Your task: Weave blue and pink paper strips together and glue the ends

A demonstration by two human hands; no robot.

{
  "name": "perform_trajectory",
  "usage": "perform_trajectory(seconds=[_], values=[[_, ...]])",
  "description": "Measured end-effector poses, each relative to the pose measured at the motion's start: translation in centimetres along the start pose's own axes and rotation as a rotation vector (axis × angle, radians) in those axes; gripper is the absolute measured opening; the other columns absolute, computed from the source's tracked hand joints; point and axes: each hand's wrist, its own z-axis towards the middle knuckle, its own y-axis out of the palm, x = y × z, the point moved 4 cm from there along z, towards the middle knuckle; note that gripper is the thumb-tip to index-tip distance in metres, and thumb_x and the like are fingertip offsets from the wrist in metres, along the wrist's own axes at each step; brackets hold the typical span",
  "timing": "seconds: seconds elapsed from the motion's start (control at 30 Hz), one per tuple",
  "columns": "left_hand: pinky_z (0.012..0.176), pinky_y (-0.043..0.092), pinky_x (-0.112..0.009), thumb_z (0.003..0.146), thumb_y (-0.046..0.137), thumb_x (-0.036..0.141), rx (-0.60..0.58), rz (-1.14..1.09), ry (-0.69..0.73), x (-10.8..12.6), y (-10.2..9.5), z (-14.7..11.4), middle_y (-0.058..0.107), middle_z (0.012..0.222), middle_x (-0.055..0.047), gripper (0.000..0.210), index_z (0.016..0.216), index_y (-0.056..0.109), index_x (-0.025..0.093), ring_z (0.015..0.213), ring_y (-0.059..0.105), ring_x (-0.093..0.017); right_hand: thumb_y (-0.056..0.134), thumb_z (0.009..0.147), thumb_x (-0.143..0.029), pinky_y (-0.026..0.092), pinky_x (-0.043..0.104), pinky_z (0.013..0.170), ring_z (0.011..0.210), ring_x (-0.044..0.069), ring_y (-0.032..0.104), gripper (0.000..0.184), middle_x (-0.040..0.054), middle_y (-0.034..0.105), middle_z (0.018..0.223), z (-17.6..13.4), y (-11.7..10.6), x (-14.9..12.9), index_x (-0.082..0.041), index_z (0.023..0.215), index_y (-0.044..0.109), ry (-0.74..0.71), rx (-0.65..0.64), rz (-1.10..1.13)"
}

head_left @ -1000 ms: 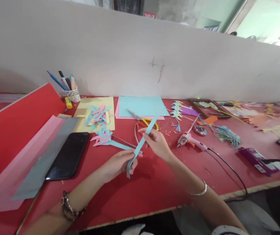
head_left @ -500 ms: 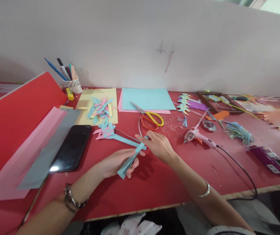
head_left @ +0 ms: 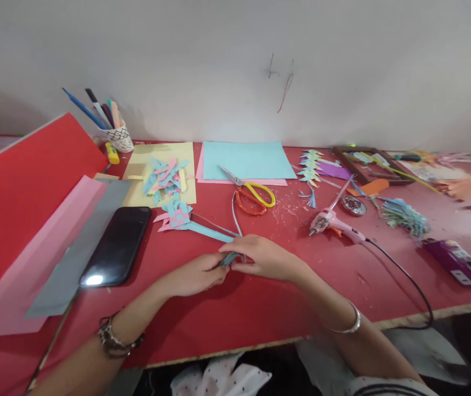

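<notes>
"Blue strip (head_left: pixel 230 258): where to find?"

"Over the red table (head_left: pixel 202 330). From left to right: past the phone (head_left: pixel 115 245), past the woven paper (head_left: pixel 177 216), pinched by left hand (head_left: pixel 196 275), then pinched also by right hand (head_left: pixel 266 257), mostly covered."

"And in which step?"

"Probably in folding, not yet finished. For next move, better to press any fold flat, carefully and evenly."

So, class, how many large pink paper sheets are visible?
2: one large pink paper sheet at left, overlapping a grey paper sheet; another under the blue paper sheet. More may be hidden.
</notes>
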Motion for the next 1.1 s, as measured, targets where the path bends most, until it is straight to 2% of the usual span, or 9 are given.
perform_trajectory(seconds=[0.2, 0.43, 0.53, 0.63, 0.7, 0.77, 0.83, 1.0, 1.1], values=[[0.045, 0.033, -0.019, 0.081, 0.038, 0.033, 0.130, 0.056, 0.088, -0.2, -2.0, 0.4, 0.047, 0.057, 0.006, 0.023, 0.092, 0.051, 0.017, 0.043, 0.041, -0.007, 0.050, 0.078, -0.019, 0.041, 0.020, 0.062, 0.068, 0.011, 0.058, 0.013, 0.0024, 0.066, 0.076, -0.4, -1.5, 1.5, -0.016, 0.079, 0.063, 0.189, 0.232, 0.211], [0.047, 0.036, -0.020, 0.071, 0.055, 0.033, 0.496, 0.026, 0.139, 0.3, -4.5, 0.0, 0.056, 0.058, 0.002, 0.017, 0.065, 0.057, 0.017, 0.043, 0.046, -0.008, 0.054, 0.074, -0.024, 0.036, 0.019, 0.046, 0.044, 0.007, 0.047, 0.012, -0.0041, 0.054, 0.050, -0.9, -2.0, 3.0, -0.017, 0.065, 0.057, 0.440, 0.352, 0.462], [0.050, 0.036, -0.020, 0.068, 0.058, 0.032, 0.563, 0.038, 0.173, 0.3, -4.8, -0.1, 0.055, 0.054, 0.003, 0.016, 0.063, 0.059, 0.017, 0.048, 0.047, -0.010, 0.054, 0.073, -0.026, 0.036, 0.019, 0.046, 0.044, 0.007, 0.048, 0.015, -0.0037, 0.055, 0.050, -0.9, -2.1, 3.2, -0.017, 0.061, 0.055, 0.468, 0.366, 0.454], [0.052, 0.037, -0.021, 0.067, 0.059, 0.032, 0.589, 0.043, 0.184, 0.2, -5.0, 0.0, 0.055, 0.053, 0.003, 0.016, 0.059, 0.059, 0.018, 0.050, 0.047, -0.010, 0.054, 0.074, -0.028, 0.040, 0.022, 0.053, 0.051, 0.010, 0.053, 0.017, -0.0016, 0.058, 0.054, -0.9, -2.2, 3.3, -0.017, 0.062, 0.055, 0.425, 0.363, 0.331], [0.053, 0.038, -0.021, 0.066, 0.059, 0.032, 0.580, 0.034, 0.181, 0.2, -4.9, 0.2, 0.057, 0.054, 0.002, 0.017, 0.056, 0.059, 0.017, 0.052, 0.048, -0.011, 0.054, 0.075, -0.028, 0.043, 0.030, 0.068, 0.064, 0.014, 0.058, 0.013, 0.0019, 0.064, 0.066, -0.8, -2.2, 2.9, -0.017, 0.069, 0.058, 0.351, 0.380, 0.100], [0.053, 0.038, -0.021, 0.065, 0.059, 0.031, 0.554, 0.021, 0.179, 0.1, -4.6, 0.3, 0.057, 0.054, 0.002, 0.017, 0.056, 0.060, 0.017, 0.051, 0.048, -0.011, 0.053, 0.077, -0.029, 0.036, 0.040, 0.087, 0.080, 0.018, 0.060, 0.015, 0.0057, 0.066, 0.084, -0.6, -2.0, 2.2, -0.017, 0.083, 0.060, 0.255, 0.396, -0.163], [0.053, 0.038, -0.021, 0.066, 0.058, 0.030, 0.523, 0.022, 0.187, 0.1, -4.0, 0.4, 0.058, 0.053, 0.002, 0.016, 0.057, 0.060, 0.017, 0.050, 0.048, -0.011, 0.051, 0.079, -0.030, 0.024, 0.044, 0.097, 0.089, 0.019, 0.058, 0.022, 0.0072, 0.065, 0.093, -0.3, -1.4, 1.3, -0.018, 0.096, 0.058, 0.178, 0.387, -0.316], [0.054, 0.040, -0.021, 0.068, 0.057, 0.030, 0.480, 0.051, 0.220, 0.1, -2.9, 0.6, 0.057, 0.051, 0.003, 0.016, 0.058, 0.061, 0.017, 0.050, 0.048, -0.010, 0.046, 0.083, -0.032, 0.016, 0.045, 0.100, 0.090, 0.017, 0.056, 0.019, 0.0056, 0.063, 0.094, 0.5, 0.1, 0.2, -0.019, 0.090, 0.059, 0.128, 0.286, -0.336], [0.053, 0.041, -0.021, 0.068, 0.058, 0.031, 0.467, 0.038, 0.226, 0.1, -3.0, 0.5, 0.058, 0.052, 0.003, 0.016, 0.060, 0.062, 0.017, 0.050, 0.049, -0.010, 0.039, 0.087, -0.025, 0.022, 0.041, 0.096, 0.076, 0.014, 0.057, 0.022, 0.0028, 0.064, 0.078, 0.7, 0.6, 0.5, -0.018, 0.081, 0.058, 0.132, 0.197, -0.254]])
